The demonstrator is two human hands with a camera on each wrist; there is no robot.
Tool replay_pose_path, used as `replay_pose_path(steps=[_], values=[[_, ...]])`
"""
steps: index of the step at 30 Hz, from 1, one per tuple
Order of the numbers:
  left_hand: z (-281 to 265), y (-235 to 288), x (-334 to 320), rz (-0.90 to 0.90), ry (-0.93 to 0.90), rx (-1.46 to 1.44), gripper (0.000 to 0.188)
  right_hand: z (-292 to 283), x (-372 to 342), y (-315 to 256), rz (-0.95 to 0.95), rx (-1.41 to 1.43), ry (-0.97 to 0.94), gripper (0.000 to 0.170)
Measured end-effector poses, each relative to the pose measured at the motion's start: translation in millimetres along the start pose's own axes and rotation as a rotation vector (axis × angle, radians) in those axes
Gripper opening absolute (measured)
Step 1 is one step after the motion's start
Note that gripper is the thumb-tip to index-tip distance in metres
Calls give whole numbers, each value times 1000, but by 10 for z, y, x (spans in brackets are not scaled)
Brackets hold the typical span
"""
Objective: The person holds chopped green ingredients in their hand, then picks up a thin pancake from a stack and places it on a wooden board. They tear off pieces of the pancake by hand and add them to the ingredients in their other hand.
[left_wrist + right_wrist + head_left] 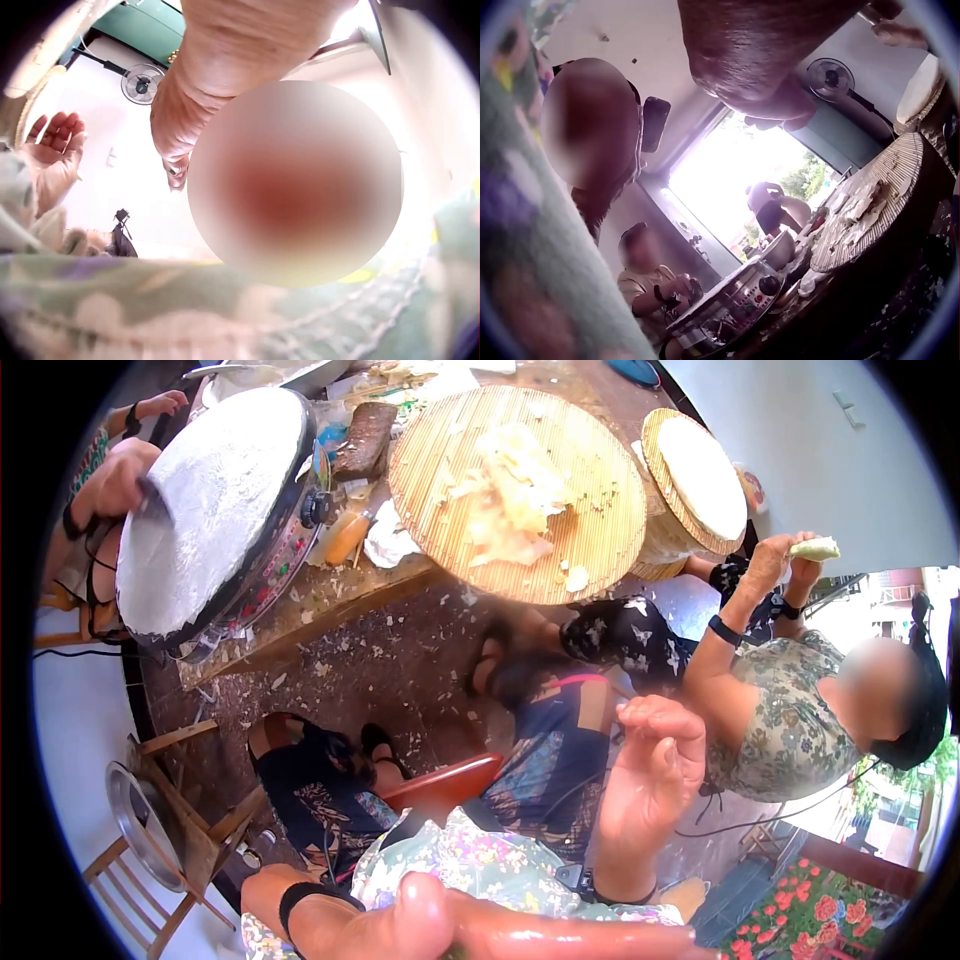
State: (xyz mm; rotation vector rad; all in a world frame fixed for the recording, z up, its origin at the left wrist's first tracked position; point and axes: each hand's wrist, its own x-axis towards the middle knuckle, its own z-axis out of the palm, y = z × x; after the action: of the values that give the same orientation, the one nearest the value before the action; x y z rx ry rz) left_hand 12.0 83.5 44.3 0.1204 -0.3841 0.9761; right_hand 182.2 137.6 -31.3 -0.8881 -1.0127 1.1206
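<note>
Low in the head view, my left hand point(500, 932) reaches across the floral top with its fingers straight and holding nothing. To its right my right hand point(652, 775) is raised palm up, its fingers loosely bent and nothing in them. In the left wrist view the right hand point(54, 157) shows its bare palm, and the left hand point(247, 52) fills the top. Nearest ahead, a round straw tray point(420, 500) carries torn pieces of thin pancake point(515, 490). Both hands are apart from it.
At left, another person's hand point(112, 485) works a dark scraper point(153, 505) over a batter-covered round griddle point(210, 510). A seated person point(780, 710) at right holds a pale roll point(815, 548). White flatbreads point(700, 478) lie on another straw tray. A wooden chair point(200, 835) stands lower left.
</note>
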Motion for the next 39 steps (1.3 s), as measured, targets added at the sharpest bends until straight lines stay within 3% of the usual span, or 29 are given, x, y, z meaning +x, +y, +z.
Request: replay_pose_path(steps=[5, 13, 18, 23, 30, 34, 39], values=[[-26, 6, -94, -64, 54, -27, 105, -14, -28, 37, 44, -6, -33, 21], [27, -107, -198, -90, 70, -59, 102, 129, -80, 74, 311, -116, -166, 23], [70, -119, -215, -38, 57, -44, 103, 53, 525, 603, 295, -354, -115, 17], [99, 31, -260, 2, -20, 8, 103, -19, 1146, 1385, 123, -695, -134, 17], [68, 209, -268, 96, -70, 0, 104, 140, 1819, 1716, -59, -1042, -159, 27], [24, 404, -223, 82, 15, -13, 102, 96, 2365, 1866, -58, -1237, -195, 38], [-186, 710, -43, 56, 135, -160, 101, 187, 2957, 2143, 111, -1433, -331, 55]])
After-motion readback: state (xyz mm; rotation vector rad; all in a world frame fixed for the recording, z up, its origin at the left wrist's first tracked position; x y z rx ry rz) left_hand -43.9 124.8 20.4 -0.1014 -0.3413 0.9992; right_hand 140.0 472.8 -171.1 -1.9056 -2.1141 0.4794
